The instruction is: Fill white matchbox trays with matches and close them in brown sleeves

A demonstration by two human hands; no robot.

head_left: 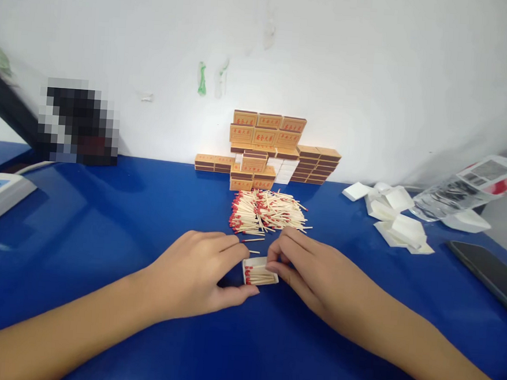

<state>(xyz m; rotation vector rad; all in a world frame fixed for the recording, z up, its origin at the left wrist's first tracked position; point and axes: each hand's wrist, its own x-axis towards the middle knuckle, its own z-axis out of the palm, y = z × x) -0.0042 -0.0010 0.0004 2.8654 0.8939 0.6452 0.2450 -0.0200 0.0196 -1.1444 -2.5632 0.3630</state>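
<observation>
A small white matchbox tray [277, 279] lies on the blue table with several red-tipped matches [259, 276] inside, heads to the left. My left hand [199, 273] grips the tray from its left, index finger at the far edge and thumb along the near edge. Over the tray's right end, my right hand [304, 263] has its fingers pinched together; whatever is between them is hidden. Just beyond both hands sits a large heap of loose matches [269, 211]. Single matches [253, 240] lie between the heap and the tray.
Stacked matchboxes [266, 136] stand against the wall behind the heap. To the right are white empty trays [401, 223], a clear plastic bottle [457, 190] lying tilted and a dark phone [486, 273]. A white device [1, 198] sits at the left edge of the blue table [242, 351].
</observation>
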